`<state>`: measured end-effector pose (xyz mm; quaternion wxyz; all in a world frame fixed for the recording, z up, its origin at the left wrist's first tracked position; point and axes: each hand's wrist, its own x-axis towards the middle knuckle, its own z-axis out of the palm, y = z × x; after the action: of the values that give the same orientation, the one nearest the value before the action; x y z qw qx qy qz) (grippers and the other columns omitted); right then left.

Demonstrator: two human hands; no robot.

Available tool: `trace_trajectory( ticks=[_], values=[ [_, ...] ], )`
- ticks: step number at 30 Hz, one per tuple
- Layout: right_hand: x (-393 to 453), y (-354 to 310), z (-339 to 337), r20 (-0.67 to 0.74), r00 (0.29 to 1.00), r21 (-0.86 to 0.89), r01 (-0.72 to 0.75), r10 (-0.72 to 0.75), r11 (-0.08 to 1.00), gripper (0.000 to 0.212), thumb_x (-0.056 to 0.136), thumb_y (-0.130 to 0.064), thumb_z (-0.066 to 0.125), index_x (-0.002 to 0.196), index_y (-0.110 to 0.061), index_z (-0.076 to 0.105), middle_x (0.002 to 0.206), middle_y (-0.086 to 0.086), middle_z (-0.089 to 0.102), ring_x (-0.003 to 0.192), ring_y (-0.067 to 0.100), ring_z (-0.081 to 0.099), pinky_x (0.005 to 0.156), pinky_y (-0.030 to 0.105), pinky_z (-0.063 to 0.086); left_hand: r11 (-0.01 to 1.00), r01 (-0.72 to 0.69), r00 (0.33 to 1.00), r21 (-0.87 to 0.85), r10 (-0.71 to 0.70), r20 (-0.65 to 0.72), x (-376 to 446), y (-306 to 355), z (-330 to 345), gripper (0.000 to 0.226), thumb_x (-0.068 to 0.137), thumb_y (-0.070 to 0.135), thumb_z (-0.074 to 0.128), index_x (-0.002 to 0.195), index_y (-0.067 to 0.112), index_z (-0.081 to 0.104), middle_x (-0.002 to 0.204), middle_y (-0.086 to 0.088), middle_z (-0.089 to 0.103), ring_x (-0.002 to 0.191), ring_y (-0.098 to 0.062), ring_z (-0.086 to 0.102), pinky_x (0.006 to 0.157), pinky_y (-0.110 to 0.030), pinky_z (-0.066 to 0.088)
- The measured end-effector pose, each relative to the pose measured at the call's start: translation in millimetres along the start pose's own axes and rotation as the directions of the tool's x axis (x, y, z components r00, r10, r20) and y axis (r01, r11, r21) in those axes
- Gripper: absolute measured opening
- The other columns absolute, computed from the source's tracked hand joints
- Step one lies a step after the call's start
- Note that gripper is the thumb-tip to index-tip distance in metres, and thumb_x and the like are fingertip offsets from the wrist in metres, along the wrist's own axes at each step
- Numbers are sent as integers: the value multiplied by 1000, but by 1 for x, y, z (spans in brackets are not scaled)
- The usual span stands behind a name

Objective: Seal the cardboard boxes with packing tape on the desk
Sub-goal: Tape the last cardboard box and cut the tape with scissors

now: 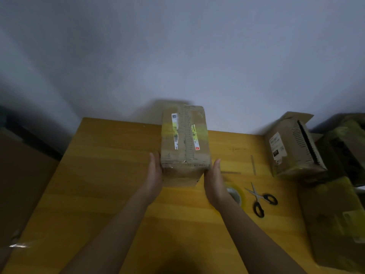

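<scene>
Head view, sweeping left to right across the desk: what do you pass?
Left hand → cardboard box → right hand → tape roll → scissors → open box.

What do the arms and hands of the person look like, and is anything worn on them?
Both forearms are bare up to the lower edge of the picture, so no sleeves show. The left hand and the right hand wear no gloves. No watch, bracelet or ring can be seen, though the picture is dim and a little blurred, so small items could be missed.
</scene>
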<state>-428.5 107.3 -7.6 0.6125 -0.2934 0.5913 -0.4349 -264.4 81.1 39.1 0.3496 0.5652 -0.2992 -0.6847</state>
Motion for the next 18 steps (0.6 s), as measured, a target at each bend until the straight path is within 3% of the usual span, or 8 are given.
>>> trace_trajectory(
  ticks=[2,5,7,9,11,12,15,18],
  values=[
    [-12,-13,0,14,1000,-125,21,-20,992,77,91,-69,4,155,-30,22,158,-13,24,146,6,17,116,29,15,994,-85,995,72,80,59,-4,5,-4,61,101,49,0,150,24,26,136,11,44,144,-14,25,96,-15,36],
    [-29,-47,-4,23,991,-291,130,-129,948,66,93,-62,0,146,-39,33,140,-21,38,128,0,36,111,29,22,960,-202,977,191,186,100,-3,33,-9,59,94,63,3,147,40,17,145,19,26,137,-2,21,105,-22,24],
    [-36,-72,-7,28,967,-397,242,-252,885,67,91,-69,0,135,-44,45,125,-13,60,105,0,58,99,30,38,899,-353,935,261,326,140,-6,59,-10,71,82,83,12,145,50,12,153,23,13,145,-3,11,117,-31,13],
    [-39,-94,-10,-18,930,-507,308,-368,805,76,91,-70,5,100,-35,72,87,-2,73,76,5,64,78,25,46,828,-435,900,354,393,187,-14,84,-10,75,85,79,13,150,42,11,156,24,9,144,3,6,118,-25,7],
    [-39,-108,-11,-97,893,-574,310,-439,758,72,99,-60,16,55,-30,64,62,1,68,65,9,63,63,17,45,869,-382,922,313,333,199,-21,99,-11,54,98,60,14,145,39,27,145,24,33,132,4,32,106,-11,24],
    [-40,-113,-9,-104,891,-587,304,-442,751,68,102,-53,21,50,-30,59,60,0,67,65,11,64,61,16,44,891,-336,938,304,290,189,-24,101,-12,45,100,55,16,137,41,38,135,23,47,120,1,47,95,-11,36],
    [-32,-99,-7,-83,929,-564,254,-360,786,62,106,-42,25,62,-25,67,62,4,69,69,22,67,70,32,51,941,-188,978,283,151,147,-21,87,-22,51,101,55,21,123,29,60,110,2,68,100,-15,64,76,-29,49],
    [-21,-67,-9,-101,970,-520,137,-220,843,72,106,-45,19,86,-7,76,65,9,71,67,23,67,75,40,55,969,16,996,245,-38,85,-9,49,-34,58,102,53,19,128,18,57,103,-5,66,94,-19,63,71,-30,49]
  ],
)
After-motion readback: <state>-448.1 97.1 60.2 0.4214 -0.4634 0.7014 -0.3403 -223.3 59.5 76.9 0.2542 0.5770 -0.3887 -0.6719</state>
